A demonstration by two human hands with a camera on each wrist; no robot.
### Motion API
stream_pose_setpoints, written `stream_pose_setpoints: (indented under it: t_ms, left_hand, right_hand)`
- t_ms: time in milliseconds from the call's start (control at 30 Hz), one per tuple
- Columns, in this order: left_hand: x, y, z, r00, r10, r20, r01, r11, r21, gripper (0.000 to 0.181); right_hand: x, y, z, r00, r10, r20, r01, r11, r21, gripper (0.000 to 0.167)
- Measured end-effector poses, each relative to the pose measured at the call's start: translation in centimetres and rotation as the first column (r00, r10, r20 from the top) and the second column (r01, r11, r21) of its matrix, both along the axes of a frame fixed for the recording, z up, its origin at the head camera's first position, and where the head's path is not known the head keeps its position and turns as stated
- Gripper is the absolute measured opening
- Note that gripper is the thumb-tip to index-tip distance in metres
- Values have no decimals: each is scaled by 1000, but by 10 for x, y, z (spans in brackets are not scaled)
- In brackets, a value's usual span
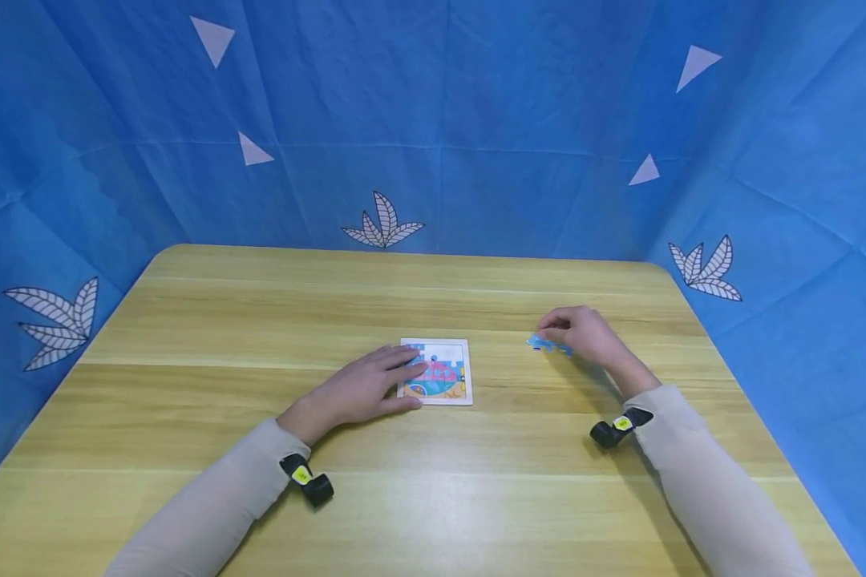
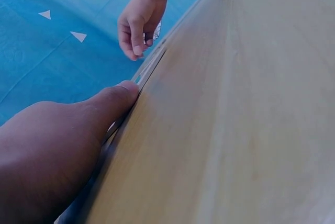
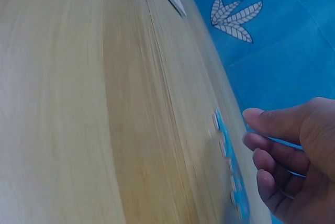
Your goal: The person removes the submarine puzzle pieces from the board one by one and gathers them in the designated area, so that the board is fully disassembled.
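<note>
My left hand (image 1: 364, 386) lies across the left side of a small square jigsaw puzzle (image 1: 443, 375) in a white frame. Its fingers are spread over the picture, and the thumb rests by the lower edge. Pink, teal and orange parts of the picture show, with a blank white area along the top. To the right, my right hand (image 1: 584, 332) hovers by several loose blue puzzle pieces (image 1: 539, 342) on the table. In the right wrist view, its thumb and loosely curled fingers stand apart from the puzzle pieces (image 3: 225, 135), with nothing between them. The hand partly covers the pieces in the head view.
A wooden table (image 1: 433, 497) with rounded far corners carries everything. Blue cloth (image 1: 491, 96) with white triangles and leaf prints hangs behind it and along both sides. Each wrist wears a black strap-on camera, such as the left wrist camera (image 1: 317, 489).
</note>
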State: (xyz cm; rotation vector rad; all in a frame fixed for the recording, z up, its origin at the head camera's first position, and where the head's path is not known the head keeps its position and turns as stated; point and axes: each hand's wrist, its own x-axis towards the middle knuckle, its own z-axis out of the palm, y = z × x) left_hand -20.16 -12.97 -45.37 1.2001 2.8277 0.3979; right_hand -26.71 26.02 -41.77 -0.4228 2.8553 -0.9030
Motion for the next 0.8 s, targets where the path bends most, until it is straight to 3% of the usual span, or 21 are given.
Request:
stream_pose_setpoints:
  t_ms: [300,533,800]
  left_hand:
    - [-2,0,-4,1000,-21,-21,22,999,35,70]
    - [-4,1,-5,1000,-4,-5,4,1000,30,71]
    - [-4,1,-4,1000,11,-1,-11,999,45,70]
  right_hand:
    - [4,-15,1,999,26,-40,-28,999,-41,22]
    - [11,-30,0,996,73,-56,-78,993,-90,27]
    - [14,-49,-2,982,136,-127,-147,986,-80,30]
